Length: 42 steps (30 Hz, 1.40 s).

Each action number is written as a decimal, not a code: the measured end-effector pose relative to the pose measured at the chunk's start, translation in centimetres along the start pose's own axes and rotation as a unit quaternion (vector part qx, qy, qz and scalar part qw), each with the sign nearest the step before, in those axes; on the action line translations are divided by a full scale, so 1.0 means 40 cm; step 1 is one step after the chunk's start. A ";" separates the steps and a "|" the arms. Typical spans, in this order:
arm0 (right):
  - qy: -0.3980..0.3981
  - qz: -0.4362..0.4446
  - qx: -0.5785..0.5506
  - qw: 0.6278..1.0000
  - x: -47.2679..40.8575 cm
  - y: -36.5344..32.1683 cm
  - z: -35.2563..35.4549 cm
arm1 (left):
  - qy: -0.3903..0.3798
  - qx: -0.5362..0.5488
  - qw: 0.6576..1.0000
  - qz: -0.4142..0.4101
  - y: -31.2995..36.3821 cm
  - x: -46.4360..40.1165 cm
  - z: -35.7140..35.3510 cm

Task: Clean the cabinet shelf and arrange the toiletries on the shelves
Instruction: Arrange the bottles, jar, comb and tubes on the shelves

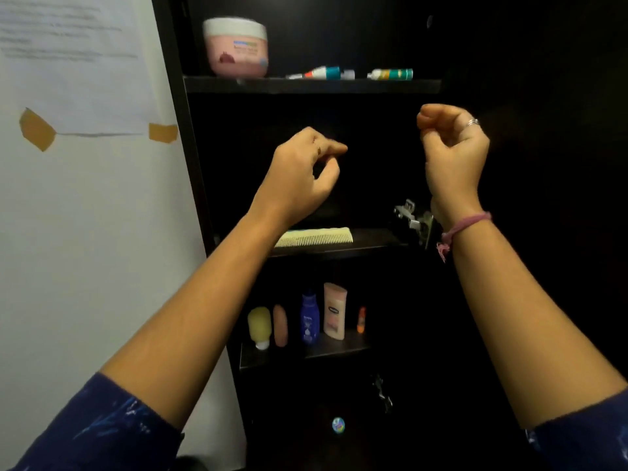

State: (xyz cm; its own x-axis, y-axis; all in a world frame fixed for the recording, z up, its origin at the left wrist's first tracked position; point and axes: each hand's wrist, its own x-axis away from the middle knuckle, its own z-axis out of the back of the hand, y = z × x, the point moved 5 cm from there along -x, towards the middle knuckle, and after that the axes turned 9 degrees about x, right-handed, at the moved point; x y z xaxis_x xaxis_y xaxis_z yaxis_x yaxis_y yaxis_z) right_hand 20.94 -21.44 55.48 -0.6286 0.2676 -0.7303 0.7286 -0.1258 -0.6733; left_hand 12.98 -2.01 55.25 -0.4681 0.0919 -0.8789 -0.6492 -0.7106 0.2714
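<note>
A dark cabinet stands open in front of me. My left hand (302, 171) is raised before the middle shelf (373, 237), fingers loosely curled, with nothing seen in it. My right hand (452, 154) is up at the same height, curled into a fist, with nothing visible inside it. The top shelf (424, 86) carries a pink jar (236, 47) and two small tubes (326, 73) (390, 74) lying flat. A pale comb (314, 236) lies on the middle shelf. Lower down stand a yellow bottle (260, 326), a blue bottle (309, 317), a peach bottle (334, 311) and an orange lip balm (361, 320).
A metal hinge (413, 217) juts out at the cabinet's right side near my right wrist. A small round item (338, 425) lies in the dark bottom section. A white wall with a taped paper (68, 62) borders the cabinet on the left.
</note>
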 end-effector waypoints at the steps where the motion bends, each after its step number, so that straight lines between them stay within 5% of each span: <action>1: -0.002 -0.013 -0.006 1.000 0.046 0.029 0.013 | -0.011 0.007 1.000 0.010 -0.006 0.044 -0.017; 6: -0.035 -0.142 0.020 0.989 0.329 0.242 0.059 | -0.086 0.061 0.989 0.100 -0.062 0.304 -0.126; 12: -0.082 -0.354 0.052 0.930 0.688 0.502 0.100 | -0.164 0.111 0.949 0.244 -0.140 0.633 -0.269; 16: -0.125 -0.484 0.102 0.860 0.890 0.668 0.133 | -0.235 0.121 0.877 0.401 -0.230 0.872 -0.363; 20: -0.260 -0.552 0.204 0.765 1.067 0.816 0.153 | -0.269 0.134 0.768 0.566 -0.309 1.098 -0.429; 24: -0.396 -0.517 0.308 0.693 1.122 0.889 0.141 | -0.273 0.128 0.694 0.654 -0.354 1.258 -0.474; 28: -0.478 -0.421 0.360 0.682 1.120 0.923 0.070 | -0.298 0.120 0.656 0.683 -0.377 1.341 -0.512; 32: -0.512 -0.341 0.382 0.690 1.122 0.966 -0.006 | -0.290 0.145 0.642 0.695 -0.387 1.370 -0.534; 42: -0.575 -0.185 0.527 0.598 1.160 0.979 0.003 | -0.291 0.158 0.631 0.702 -0.398 1.392 -0.532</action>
State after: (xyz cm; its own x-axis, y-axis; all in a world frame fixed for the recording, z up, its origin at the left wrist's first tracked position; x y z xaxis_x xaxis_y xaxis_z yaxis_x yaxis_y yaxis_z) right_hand 20.28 -14.06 -4.79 -0.9071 -0.2939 0.3014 0.2866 -0.9556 -0.0691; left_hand 10.01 -0.41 -6.36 -0.7953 -0.1676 0.5826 0.6062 -0.2114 0.7667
